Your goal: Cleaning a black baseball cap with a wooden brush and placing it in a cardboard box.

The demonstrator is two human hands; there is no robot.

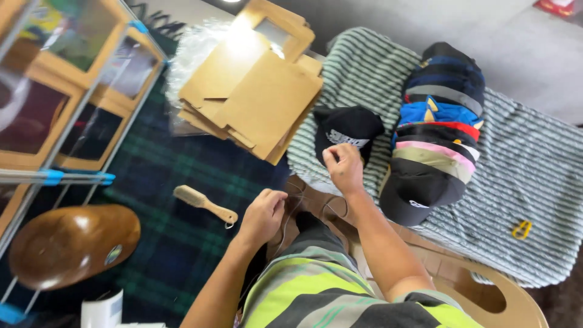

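My right hand (343, 169) is raised over a black cap (347, 130) with white lettering, fingers pinched together on what looks like a thin thread. My left hand (263, 214) is closed in a loose fist lower down, just above my lap, and a fine thread (284, 225) runs from it down over my striped shirt. The black cap lies on a green-and-white striped cloth (534, 176). To its right lies a stack of several nested caps (437, 133) in black, blue, pink and tan.
A pile of flat cardboard boxes (255, 97) lies at the top centre. A wooden-handled brush (203, 203) rests on the dark plaid cloth (176, 176). A brown rounded wooden form (73, 243) sits at the lower left. A yellow snip tool (521, 229) lies on the striped cloth.
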